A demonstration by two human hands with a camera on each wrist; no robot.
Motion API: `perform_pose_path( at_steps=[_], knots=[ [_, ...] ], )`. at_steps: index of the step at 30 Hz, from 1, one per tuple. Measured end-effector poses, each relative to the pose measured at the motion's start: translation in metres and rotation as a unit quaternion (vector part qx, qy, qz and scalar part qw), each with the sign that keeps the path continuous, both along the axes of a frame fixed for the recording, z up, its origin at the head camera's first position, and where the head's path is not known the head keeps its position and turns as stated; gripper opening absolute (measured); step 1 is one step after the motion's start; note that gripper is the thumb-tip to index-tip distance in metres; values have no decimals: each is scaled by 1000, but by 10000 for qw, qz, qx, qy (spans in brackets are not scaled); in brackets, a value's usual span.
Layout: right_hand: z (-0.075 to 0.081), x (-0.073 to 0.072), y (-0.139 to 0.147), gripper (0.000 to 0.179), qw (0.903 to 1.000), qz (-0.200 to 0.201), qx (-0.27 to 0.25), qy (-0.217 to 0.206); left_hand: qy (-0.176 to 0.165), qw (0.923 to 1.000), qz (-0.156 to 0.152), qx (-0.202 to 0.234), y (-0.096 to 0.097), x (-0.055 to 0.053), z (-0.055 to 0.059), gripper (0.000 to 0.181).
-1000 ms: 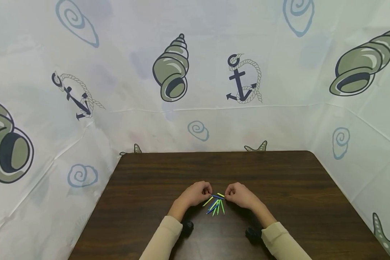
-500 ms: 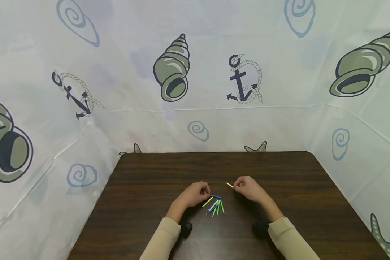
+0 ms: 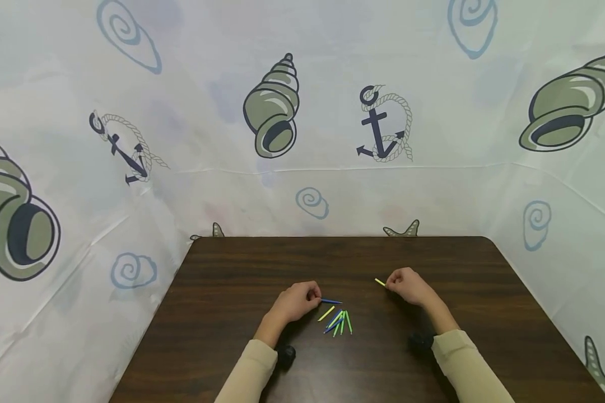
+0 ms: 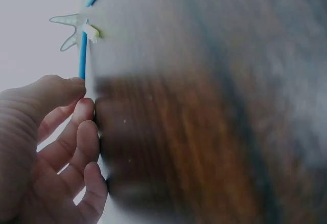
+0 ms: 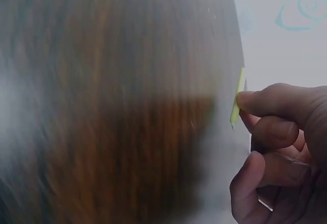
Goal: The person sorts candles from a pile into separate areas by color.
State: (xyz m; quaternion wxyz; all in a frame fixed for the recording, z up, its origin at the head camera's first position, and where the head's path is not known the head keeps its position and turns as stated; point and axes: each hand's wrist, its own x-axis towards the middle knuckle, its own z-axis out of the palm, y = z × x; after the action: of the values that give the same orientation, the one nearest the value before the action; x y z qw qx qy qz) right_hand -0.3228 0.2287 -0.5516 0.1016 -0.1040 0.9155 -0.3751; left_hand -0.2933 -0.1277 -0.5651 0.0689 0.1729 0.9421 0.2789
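Note:
My left hand [image 3: 298,302] pinches one end of a thin blue stick [image 3: 331,301] between thumb and fingertips, low over the table. In the left wrist view that blue stick [image 4: 83,55] points away from the fingertips. To the right, apart from the pile, my right hand [image 3: 409,286] holds a short yellow stick [image 3: 380,282]. The right wrist view shows this yellow stick [image 5: 237,96] pinched by thumb and finger, the other fingers curled. Between the hands lies a loose pile of green and blue sticks [image 3: 340,322], some overlapping, with one yellow stick [image 3: 326,313] beside it.
A dark wood-grain table [image 3: 262,257] carries everything. White cloth [image 3: 333,129] printed with shells and anchors surrounds it at the back and sides. Dark wrist cameras sit under both wrists, near the cream sleeves [image 3: 254,364].
My right hand has pulled a yellow stick off the pile and carried it right and farther back. The left hand has shifted slightly left, the blue stick still pinched.

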Motion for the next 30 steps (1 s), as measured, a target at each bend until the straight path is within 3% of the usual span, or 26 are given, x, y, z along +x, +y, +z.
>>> perform_pose_path(
  at_steps=[12,14,18,19,21,30],
  knots=[
    [5,-6,21,15,9993,-186,304,-54,-99,9994,334,-46,2,0,5,7],
    [4,-7,22,15,9992,-183,360,-31,-89,9994,345,-19,0,-8,-7,9],
    [1,-9,22,15,9987,-211,468,7,-94,9994,339,-13,0,-10,-8,9],
    [0,-9,22,15,9986,-206,493,17,-79,9994,336,-21,-1,-9,-8,9],
    [-1,-9,22,15,9984,-202,532,19,-127,9993,331,-68,2,-2,5,7],
    [-2,-3,20,19,9983,-368,436,90,-120,9996,249,-39,2,0,7,8]
  ],
)
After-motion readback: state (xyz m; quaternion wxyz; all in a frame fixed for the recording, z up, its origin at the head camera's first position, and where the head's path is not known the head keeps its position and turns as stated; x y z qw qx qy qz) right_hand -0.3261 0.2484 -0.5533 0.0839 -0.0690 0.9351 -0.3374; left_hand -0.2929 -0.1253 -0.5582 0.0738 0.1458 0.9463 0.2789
